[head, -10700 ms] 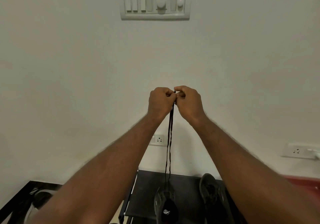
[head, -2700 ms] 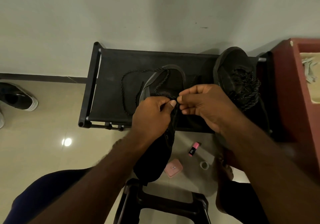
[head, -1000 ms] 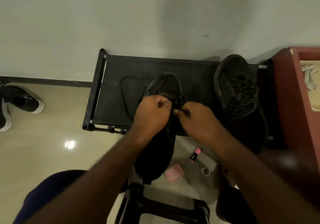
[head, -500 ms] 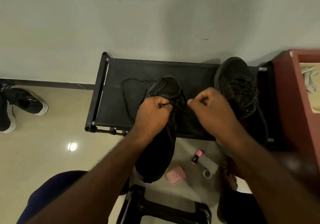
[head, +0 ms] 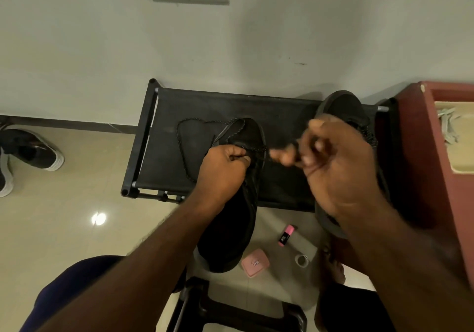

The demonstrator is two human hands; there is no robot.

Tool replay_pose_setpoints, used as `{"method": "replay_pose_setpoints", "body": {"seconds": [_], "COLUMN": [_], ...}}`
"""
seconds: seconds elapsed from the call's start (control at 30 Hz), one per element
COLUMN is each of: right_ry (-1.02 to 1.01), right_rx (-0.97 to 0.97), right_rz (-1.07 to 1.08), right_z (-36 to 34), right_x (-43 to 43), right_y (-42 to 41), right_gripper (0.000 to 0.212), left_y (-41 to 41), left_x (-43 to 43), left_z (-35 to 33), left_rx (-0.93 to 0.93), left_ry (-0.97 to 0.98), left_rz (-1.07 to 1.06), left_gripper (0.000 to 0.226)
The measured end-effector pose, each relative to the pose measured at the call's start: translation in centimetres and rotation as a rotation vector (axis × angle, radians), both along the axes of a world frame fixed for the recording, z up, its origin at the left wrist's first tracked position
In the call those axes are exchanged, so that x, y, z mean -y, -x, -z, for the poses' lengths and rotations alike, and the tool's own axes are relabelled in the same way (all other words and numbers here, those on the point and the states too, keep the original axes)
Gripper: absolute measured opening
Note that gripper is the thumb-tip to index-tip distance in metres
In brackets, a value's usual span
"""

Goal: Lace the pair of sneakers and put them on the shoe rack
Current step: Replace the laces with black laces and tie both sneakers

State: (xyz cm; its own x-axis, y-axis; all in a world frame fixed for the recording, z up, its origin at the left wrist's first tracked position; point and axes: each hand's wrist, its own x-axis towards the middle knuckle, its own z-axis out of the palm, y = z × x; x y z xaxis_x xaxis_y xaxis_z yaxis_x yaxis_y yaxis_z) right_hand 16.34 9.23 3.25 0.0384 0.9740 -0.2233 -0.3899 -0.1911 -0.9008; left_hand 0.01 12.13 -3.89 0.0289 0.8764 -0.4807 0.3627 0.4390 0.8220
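Black sneaker [head: 230,218] across the rack's [head: 282,116] front edge, left hand [head: 223,170] gripping its eyelets, blurred right hand [head: 333,165] pinching the lace [head: 259,152] taut to the right — best drawn snug and untwisted while the left braces it — other sneaker [head: 342,107] at the rack's right end.

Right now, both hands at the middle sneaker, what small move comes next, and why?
Probably draw the lace through to the right with the right hand while the left hand grips the sneaker: a slack loop lies on the rack.
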Motion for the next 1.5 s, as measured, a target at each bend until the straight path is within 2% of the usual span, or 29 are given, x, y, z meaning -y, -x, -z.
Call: {"method": "replay_pose_setpoints", "body": {"seconds": [0.03,0.07,0.13,0.17,0.2,0.27,0.33,0.37,0.47,0.6,0.67,0.73,0.77,0.83,0.9,0.93,1.0,1.07,1.1,1.13,1.2,1.27,1.3,1.4,1.5], "right_ry": [0.1,0.188,0.273,0.285,0.31,0.332,0.297,0.27,0.115,-0.357,-0.424,-0.284,-0.131,0.198,0.321,0.308,0.184,0.012,-0.02,-0.014,0.067,0.089,0.098,0.173,0.159], "right_rx": [-0.026,0.112,0.672,0.873,0.985,1.016,1.114,1.164,1.181,0.968,0.904,0.959,1.019,1.132,1.26,1.319,1.37,1.229,1.124,1.012,0.849,0.915,0.971,1.014,1.046], "right_rz": [0.1,0.155,0.041,-0.065,-0.161,-0.341,-0.474,-0.518,-0.502,0.049,0.166,0.151,0.065,-0.238,-0.402,-0.393,-0.24,-0.061,-0.037,-0.058,-0.231,-0.437,-0.5,-0.512,-0.474], "right_z": [-0.2,0.0,1.6,2.4,3.3,4.6,5.1,5.5,5.0,2.8,1.9,2.1,2.5,3.3,4.0,4.1,3.9,3.2,3.1,3.1,3.5,4.1,4.4,4.7,4.6], "right_x": [0.1,0.1,0.2,0.2,0.3,0.7,1.0,1.0,0.9,0.8,0.9,0.9,0.8,0.9,1.3,1.4,1.4,1.0,1.0,1.0,1.3,1.7,1.8,1.7,1.6], "right_y": [-0.2,-0.4,-0.6,-0.4,0.0,0.9,1.6,1.6,1.6,1.8,1.3,0.8,0.5,0.2,0.3,0.5,0.7,1.4,1.9,2.3,3.4,4.2,4.5,4.6,4.9], "right_gripper": [0.037,0.036,0.022,0.012,0.016,0.026,0.017,0.024,0.037,0.033,0.034,0.038,0.042,0.047,0.034,0.029,0.049,0.052,0.051,0.054,0.073,0.093,0.097,0.093,0.084], "left_y": [0.0,0.0,0.0,0.0,-0.2,-0.3,-0.3,-0.3,-0.2,-0.1,-0.2,-0.1,-0.1,-0.1,-0.1,-0.1,-0.1,0.2,0.3,0.3,0.6,1.7,2.8,7.1,8.5], "left_x": [0.0,0.0,0.0,0.0,0.0,0.0,0.0,-0.1,-0.1,-0.4,-0.4,-0.4,-0.4,-0.4,-0.4,-0.4,-0.3,-0.3,-0.3,-0.3,-0.5,-1.2,-1.8,-3.3,-3.0], "left_z": [0.1,0.2,0.4,0.3,0.4,0.4,0.6,0.7,0.7,0.7,0.8,0.7,0.7,0.8,1.0,1.0,0.8,0.5,0.3,0.0,-0.5,-1.2,-1.4,-2.0,-2.2], "left_rx": [0.0,0.0,0.004,0.011,0.019,0.025,0.01,0.002,-0.007,0.022,0.027,0.022,0.019,0.018,0.018,0.018,0.016,0.028,0.043,0.056,0.091,0.066,-0.011,-0.313,-0.371], "left_ry": [0.008,0.009,0.008,0.013,0.021,0.024,-0.002,-0.018,-0.055,-0.041,-0.03,-0.025,-0.024,-0.029,-0.034,-0.04,-0.043,-0.037,-0.036,-0.035,-0.028,-0.032,-0.059,-0.171,-0.001], "left_rz": [-0.009,-0.014,-0.023,-0.027,-0.036,-0.083,-0.124,-0.132,-0.104,-0.106,-0.11,-0.104,-0.106,-0.119,-0.129,-0.132,-0.13,-0.132,-0.141,-0.155,-0.167,-0.178,-0.195,-0.23,-0.034], "left_gripper": [0.015,0.015,0.015,0.016,0.018,0.024,0.027,0.029,0.046,0.056,0.059,0.06,0.061,0.06,0.057,0.055,0.049,0.043,0.041,0.04,0.036,0.029,0.025,0.011,0.01]}}
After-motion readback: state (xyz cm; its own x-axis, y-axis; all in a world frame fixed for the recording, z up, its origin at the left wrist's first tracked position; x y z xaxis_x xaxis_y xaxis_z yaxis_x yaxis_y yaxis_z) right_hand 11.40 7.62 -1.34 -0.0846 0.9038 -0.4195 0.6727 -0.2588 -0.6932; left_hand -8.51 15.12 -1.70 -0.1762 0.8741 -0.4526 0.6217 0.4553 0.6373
